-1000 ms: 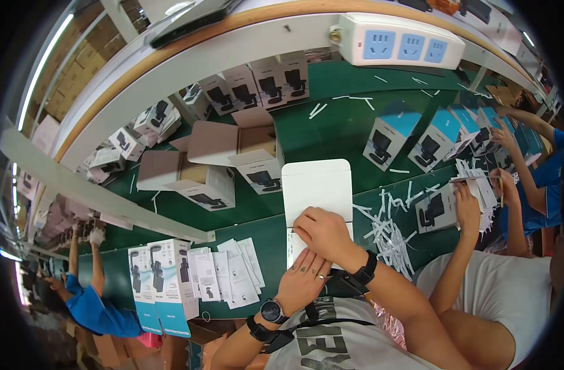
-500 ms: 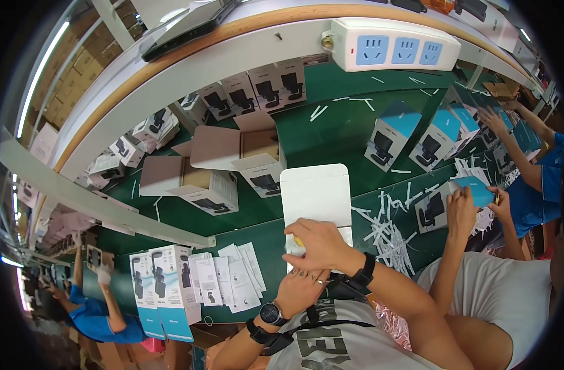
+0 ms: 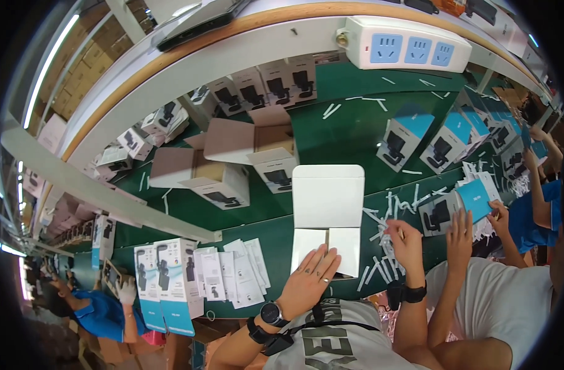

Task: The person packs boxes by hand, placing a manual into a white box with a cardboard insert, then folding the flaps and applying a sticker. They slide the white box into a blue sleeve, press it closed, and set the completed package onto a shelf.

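Observation:
In front of me stands a white carton [image 3: 328, 197], its top lid raised and its two inner flaps folded in. My left hand [image 3: 311, 275] rests on the near part of those flaps, fingers stretched out and flat. To the right of the carton my right hand [image 3: 405, 243] is raised above a heap of white paper strips [image 3: 380, 268]. Its fingers are curled together; whatever they may hold does not show.
Leaflets [image 3: 248, 274] and white-and-blue boxes [image 3: 168, 283] lie to the left. Two open cartons [image 3: 273, 154] stand behind. A co-worker at right handles a blue-topped box [image 3: 439, 213]. A shelf with a power strip [image 3: 408, 46] spans the far side.
My right hand has left the carton and moved right; the yellow item it held there is out of sight. My left hand has shifted onto the flaps, fingers flat.

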`<state>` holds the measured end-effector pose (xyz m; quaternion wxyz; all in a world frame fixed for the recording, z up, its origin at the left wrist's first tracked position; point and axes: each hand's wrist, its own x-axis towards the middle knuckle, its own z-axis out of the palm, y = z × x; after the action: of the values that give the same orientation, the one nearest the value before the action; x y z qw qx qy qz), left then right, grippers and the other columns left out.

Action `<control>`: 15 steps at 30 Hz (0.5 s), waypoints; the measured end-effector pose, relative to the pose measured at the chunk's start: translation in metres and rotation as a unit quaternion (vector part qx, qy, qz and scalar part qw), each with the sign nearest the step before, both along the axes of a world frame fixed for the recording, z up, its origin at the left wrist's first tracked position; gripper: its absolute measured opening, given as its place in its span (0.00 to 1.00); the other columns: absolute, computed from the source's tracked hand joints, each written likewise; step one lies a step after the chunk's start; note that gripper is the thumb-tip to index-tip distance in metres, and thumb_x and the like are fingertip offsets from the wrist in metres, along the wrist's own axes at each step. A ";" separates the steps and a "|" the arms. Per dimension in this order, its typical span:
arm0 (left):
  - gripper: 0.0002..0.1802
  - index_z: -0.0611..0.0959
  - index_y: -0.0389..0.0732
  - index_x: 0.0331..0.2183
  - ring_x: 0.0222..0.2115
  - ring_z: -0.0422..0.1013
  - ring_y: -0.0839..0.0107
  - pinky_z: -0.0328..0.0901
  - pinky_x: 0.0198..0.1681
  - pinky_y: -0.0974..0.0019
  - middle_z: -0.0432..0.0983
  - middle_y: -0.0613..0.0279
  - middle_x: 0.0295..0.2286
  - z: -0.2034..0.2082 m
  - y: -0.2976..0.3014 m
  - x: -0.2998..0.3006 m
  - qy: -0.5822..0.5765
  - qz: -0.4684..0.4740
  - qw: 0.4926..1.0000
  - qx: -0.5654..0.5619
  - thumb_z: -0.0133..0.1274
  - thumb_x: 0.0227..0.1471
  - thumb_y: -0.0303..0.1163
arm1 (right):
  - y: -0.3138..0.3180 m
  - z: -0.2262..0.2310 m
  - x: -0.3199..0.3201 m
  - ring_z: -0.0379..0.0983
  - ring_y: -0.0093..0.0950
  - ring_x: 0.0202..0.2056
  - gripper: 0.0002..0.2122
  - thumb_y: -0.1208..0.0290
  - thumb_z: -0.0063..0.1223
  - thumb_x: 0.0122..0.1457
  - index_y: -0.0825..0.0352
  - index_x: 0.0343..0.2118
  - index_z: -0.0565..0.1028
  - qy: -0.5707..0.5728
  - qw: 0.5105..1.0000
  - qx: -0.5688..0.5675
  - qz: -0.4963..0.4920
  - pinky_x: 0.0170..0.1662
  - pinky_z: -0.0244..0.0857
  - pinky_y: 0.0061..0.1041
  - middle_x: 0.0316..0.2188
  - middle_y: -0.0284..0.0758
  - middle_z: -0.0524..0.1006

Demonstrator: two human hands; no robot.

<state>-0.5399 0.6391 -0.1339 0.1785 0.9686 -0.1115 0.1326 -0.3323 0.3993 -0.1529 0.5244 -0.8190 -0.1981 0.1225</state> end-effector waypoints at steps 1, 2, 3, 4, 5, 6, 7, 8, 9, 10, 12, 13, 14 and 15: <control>0.37 0.68 0.34 0.66 0.69 0.56 0.49 0.52 0.73 0.49 0.62 0.50 0.67 0.001 0.001 -0.002 0.006 -0.001 1.000 0.000 0.51 0.53 0.23 | 0.015 0.009 -0.007 0.71 0.16 0.31 0.16 0.73 0.53 0.70 0.71 0.58 0.75 0.005 1.000 0.005 0.006 0.34 0.65 0.16 0.42 0.37 0.82; 0.37 0.68 0.34 0.66 0.69 0.56 0.49 0.52 0.73 0.49 0.62 0.50 0.67 0.001 0.003 -0.002 0.011 0.006 1.000 0.005 0.51 0.53 0.23 | 0.034 0.020 -0.015 0.71 0.15 0.30 0.16 0.71 0.52 0.71 0.72 0.57 0.75 0.048 0.993 0.105 -0.013 0.33 0.64 0.15 0.43 0.38 0.83; 0.36 0.70 0.35 0.65 0.68 0.58 0.49 0.54 0.71 0.50 0.64 0.50 0.66 0.002 0.006 0.001 0.004 -0.001 1.000 -0.008 0.52 0.54 0.25 | 0.054 0.037 -0.024 0.70 0.15 0.29 0.16 0.68 0.50 0.72 0.72 0.57 0.75 0.090 0.975 0.203 -0.033 0.32 0.63 0.15 0.44 0.39 0.84; 0.34 0.71 0.35 0.64 0.67 0.60 0.48 0.56 0.70 0.50 0.65 0.49 0.65 0.004 0.007 0.003 -0.004 -0.009 1.000 -0.022 0.53 0.55 0.26 | 0.064 0.046 -0.030 0.70 0.14 0.29 0.17 0.66 0.48 0.73 0.73 0.57 0.76 0.131 0.945 0.296 -0.054 0.32 0.62 0.15 0.45 0.41 0.84; 0.33 0.73 0.35 0.63 0.66 0.62 0.47 0.57 0.69 0.50 0.67 0.49 0.63 0.005 0.008 0.001 -0.012 -0.018 0.999 -0.037 0.54 0.56 0.27 | 0.060 0.044 -0.035 0.70 0.14 0.29 0.17 0.66 0.48 0.73 0.73 0.57 0.76 0.134 0.944 0.296 -0.049 0.32 0.62 0.15 0.45 0.41 0.84; 0.33 0.73 0.35 0.63 0.66 0.62 0.47 0.57 0.69 0.50 0.67 0.49 0.63 0.008 0.012 -0.001 -0.014 -0.015 0.999 -0.039 0.54 0.56 0.27 | 0.045 0.039 -0.036 0.70 0.15 0.29 0.18 0.64 0.47 0.74 0.74 0.57 0.75 0.157 0.954 0.254 0.019 0.32 0.62 0.15 0.45 0.41 0.84; 0.30 0.75 0.36 0.62 0.64 0.64 0.49 0.59 0.67 0.51 0.69 0.49 0.62 0.013 0.019 -0.007 0.006 -0.024 0.993 -0.115 0.56 0.57 0.28 | 0.030 0.034 -0.038 0.71 0.16 0.29 0.20 0.62 0.47 0.74 0.75 0.57 0.75 0.177 0.958 0.209 0.086 0.32 0.63 0.16 0.46 0.41 0.85; 0.28 0.77 0.37 0.60 0.62 0.66 0.50 0.61 0.65 0.52 0.71 0.50 0.60 0.019 0.024 -0.014 0.026 -0.035 0.980 -0.193 0.58 0.58 0.29 | 0.020 0.038 -0.040 0.71 0.17 0.29 0.21 0.60 0.46 0.75 0.75 0.56 0.75 0.198 0.956 0.160 0.149 0.33 0.64 0.16 0.47 0.41 0.85; 0.26 0.79 0.37 0.58 0.60 0.69 0.52 0.63 0.63 0.53 0.74 0.50 0.58 0.021 0.027 -0.017 0.047 -0.048 0.960 -0.270 0.60 0.59 0.31 | 0.015 0.042 -0.040 0.71 0.17 0.29 0.21 0.60 0.46 0.75 0.75 0.56 0.75 0.196 0.957 0.156 0.146 0.33 0.64 0.16 0.47 0.41 0.85; 0.26 0.79 0.37 0.58 0.60 0.69 0.52 0.63 0.63 0.53 0.74 0.50 0.58 0.017 0.028 -0.019 0.045 -0.052 0.959 -0.275 0.60 0.59 0.31 | 0.011 0.048 -0.041 0.72 0.18 0.28 0.19 0.61 0.49 0.73 0.73 0.55 0.76 0.143 0.958 0.161 0.187 0.33 0.65 0.19 0.47 0.40 0.85; 0.23 0.81 0.38 0.54 0.57 0.71 0.57 0.65 0.60 0.56 0.76 0.52 0.55 0.006 0.029 -0.029 0.095 0.017 0.877 -0.470 0.63 0.58 0.33 | 0.015 0.067 -0.050 0.75 0.21 0.27 0.15 0.63 0.54 0.70 0.70 0.52 0.78 0.037 0.946 0.170 0.273 0.32 0.68 0.24 0.47 0.38 0.85; 0.22 0.82 0.38 0.53 0.55 0.72 0.60 0.65 0.58 0.57 0.77 0.53 0.53 0.004 0.031 -0.032 0.121 0.049 0.821 -0.556 0.65 0.58 0.34 | 0.023 0.077 -0.055 0.75 0.21 0.27 0.15 0.63 0.54 0.70 0.70 0.52 0.78 0.036 0.948 0.168 0.269 0.32 0.68 0.24 0.47 0.38 0.85; 0.22 0.82 0.38 0.53 0.55 0.72 0.60 0.65 0.58 0.57 0.77 0.53 0.53 0.003 0.033 -0.031 0.125 0.043 0.821 -0.556 0.65 0.58 0.34 | 0.037 0.087 -0.059 0.76 0.24 0.29 0.13 0.64 0.56 0.68 0.68 0.49 0.79 -0.023 0.954 0.136 0.267 0.33 0.69 0.26 0.45 0.38 0.85; 0.23 0.82 0.38 0.53 0.54 0.72 0.62 0.65 0.58 0.58 0.77 0.54 0.53 0.004 0.035 -0.031 0.113 0.029 0.823 -0.555 0.65 0.58 0.33 | 0.054 0.097 -0.062 0.77 0.27 0.30 0.11 0.65 0.58 0.66 0.67 0.46 0.79 -0.082 0.955 0.103 0.265 0.35 0.70 0.28 0.43 0.37 0.84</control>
<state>-0.5710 0.6742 -0.1303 0.6936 0.7166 0.0300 0.0663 -0.3946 0.4532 -0.0560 0.5367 -0.6861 -0.4614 0.1684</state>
